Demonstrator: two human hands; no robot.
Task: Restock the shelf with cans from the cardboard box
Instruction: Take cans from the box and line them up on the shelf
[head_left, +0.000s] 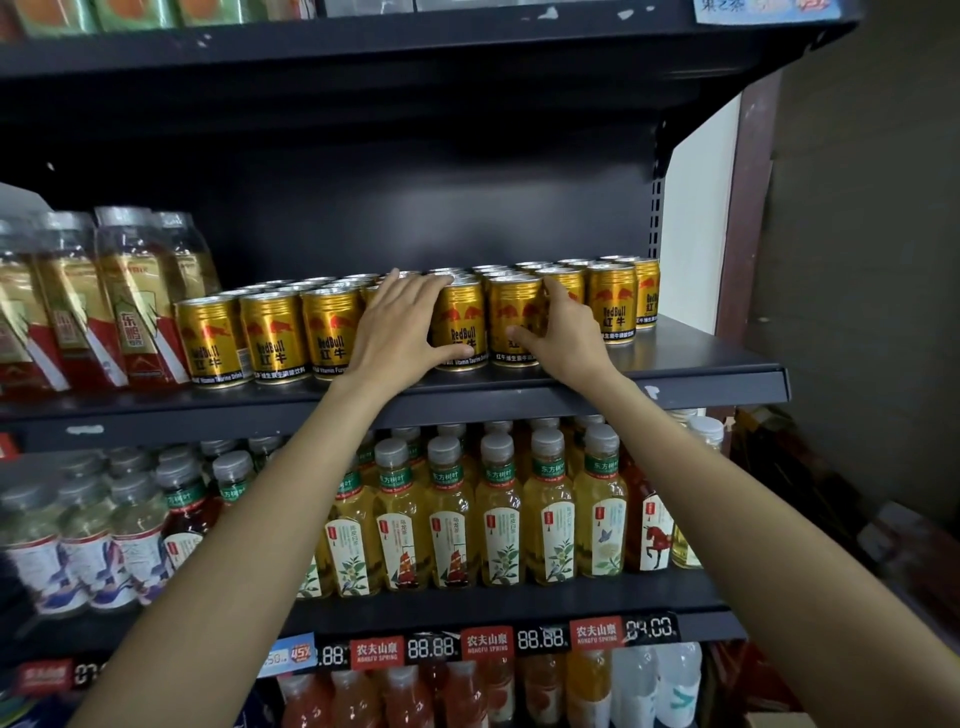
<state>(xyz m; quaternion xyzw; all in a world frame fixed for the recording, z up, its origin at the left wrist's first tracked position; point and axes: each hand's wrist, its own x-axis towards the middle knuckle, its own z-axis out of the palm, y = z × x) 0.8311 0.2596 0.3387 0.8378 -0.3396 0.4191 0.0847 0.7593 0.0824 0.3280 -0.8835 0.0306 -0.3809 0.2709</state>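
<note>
Gold Red Bull cans (275, 338) stand in rows on the dark middle shelf (701, 358), several deep. My left hand (400, 327) lies over a front-row can, its fingers stretched across the can tops and its thumb against the lower front of the neighbouring can (462, 322). My right hand (566, 332) curls round a can (569, 283) just to the right, fingers hooked over its top, thumb on the front of the can (511, 312) beside it. The cardboard box is out of view.
Shrink-wrapped bottles (130, 306) fill the shelf's left end. Bare shelf surface lies in front of the right-hand cans. Tea bottles (498, 514) crowd the shelf below, above price tags (431, 647). A dark wall (857, 260) is at the right.
</note>
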